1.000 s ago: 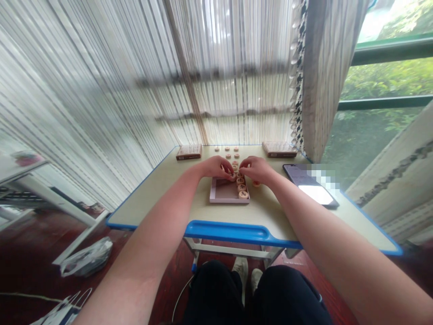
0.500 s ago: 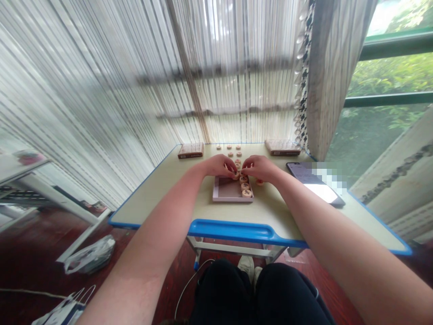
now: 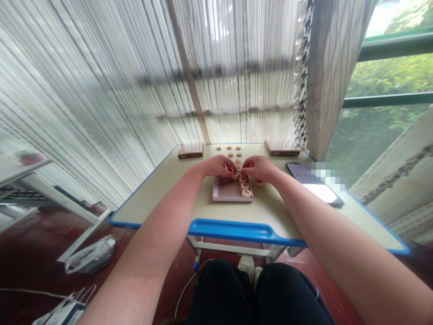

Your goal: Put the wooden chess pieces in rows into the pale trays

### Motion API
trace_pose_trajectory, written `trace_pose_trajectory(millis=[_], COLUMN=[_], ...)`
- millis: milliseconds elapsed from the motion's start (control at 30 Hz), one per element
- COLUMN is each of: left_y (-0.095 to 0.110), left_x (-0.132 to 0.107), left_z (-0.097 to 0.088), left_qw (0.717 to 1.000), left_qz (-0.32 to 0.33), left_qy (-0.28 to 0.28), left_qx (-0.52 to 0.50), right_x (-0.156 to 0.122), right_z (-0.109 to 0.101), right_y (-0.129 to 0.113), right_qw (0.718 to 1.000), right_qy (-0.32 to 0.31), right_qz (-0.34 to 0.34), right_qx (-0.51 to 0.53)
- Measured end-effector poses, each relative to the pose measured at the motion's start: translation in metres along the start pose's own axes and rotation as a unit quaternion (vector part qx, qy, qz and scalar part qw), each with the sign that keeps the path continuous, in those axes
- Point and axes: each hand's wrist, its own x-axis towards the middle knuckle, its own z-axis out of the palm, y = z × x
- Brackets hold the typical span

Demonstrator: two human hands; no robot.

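Observation:
A shallow pale box (image 3: pixel 216 197) sits on the desk, with a column of round xiangqi pieces (image 3: pixel 246 193) marked with characters along its right side. My left hand (image 3: pixel 219 166) is over the box's far edge, its fingers pinched on a xiangqi piece (image 3: pixel 236 176). My right hand (image 3: pixel 260 168) is at the far right corner, fingers bent together beside the uppermost pieces; what they hold, if anything, is hidden. Another piece (image 3: pixel 260 183) lies outside the box, partly under my right hand. Beyond my hands, several more pieces (image 3: pixel 229 147) lie on the desktop.
Two flat brown boxes (image 3: pixel 191 150) (image 3: pixel 283 147) lie at the desk's back corners. A tablet-like device (image 3: pixel 314 185) with a lit screen is on the right. A blue pencil tray (image 3: pixel 233 229) runs along the front edge. Plastic bags (image 3: pixel 89 255) are on the floor at left.
Hardly anything differs. Both hands stay at the far edge of the box, with the left still pinching the piece; the view has shifted very slightly.

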Motion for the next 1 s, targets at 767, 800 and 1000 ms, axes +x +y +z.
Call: trace_pose_trajectory(millis=[767,800,1000], left_y=[0.0013,0.0009,0.0009], left_x=[-0.0014,-0.0012,-0.0004], left_z=[-0.0013,-0.0012,-0.0005], left_qw=[1.000,1.000,1.000], left_qz=[0.010,0.011,0.002], left_qy=[0.001,0.000,0.002], left_qx=[0.005,0.002,-0.002], right_x=[0.0015,0.0014,0.0008], right_z=[-0.0014,-0.0013,-0.0012], right_y=[0.0013,0.0013,-0.0006], right_qw=[0.999,0.999,1.000], right_qy=[0.022,0.021,-0.005], right_qz=[-0.032,-0.034,-0.021], right_qx=[-0.011,-0.011,-0.005])
